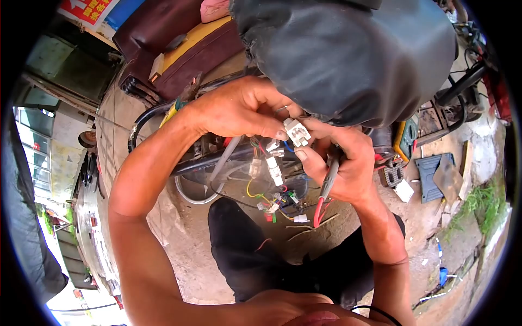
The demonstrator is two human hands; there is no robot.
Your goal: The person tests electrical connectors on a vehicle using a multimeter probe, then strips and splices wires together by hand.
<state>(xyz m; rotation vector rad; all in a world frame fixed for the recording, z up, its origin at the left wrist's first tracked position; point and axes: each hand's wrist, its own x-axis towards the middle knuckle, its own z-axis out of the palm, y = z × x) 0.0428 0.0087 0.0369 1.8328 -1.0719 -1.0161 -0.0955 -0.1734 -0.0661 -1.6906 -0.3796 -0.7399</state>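
Observation:
Between my two hands, below the edge of a black seat (359, 60), a white plastic connector (297, 132) is held up. My left hand (247, 111) pinches it from the left with thumb and fingers. From the right, my right hand (345, 160) has its thumb and fingers at the connector's lower edge. A grey-sleeved cable with red wires (328, 182) passes through the right hand's grip and hangs down. More white connectors (274, 171) and coloured wires dangle just below the hands, in front of a metal frame tube (190, 164).
A dark red sofa (201, 49) stands at the upper left. A yellow-and-green meter (405, 140) is right of the seat. Dark plastic pieces (429, 176) lie on the ground at the right, near grass (481, 209). My knees are below the wires.

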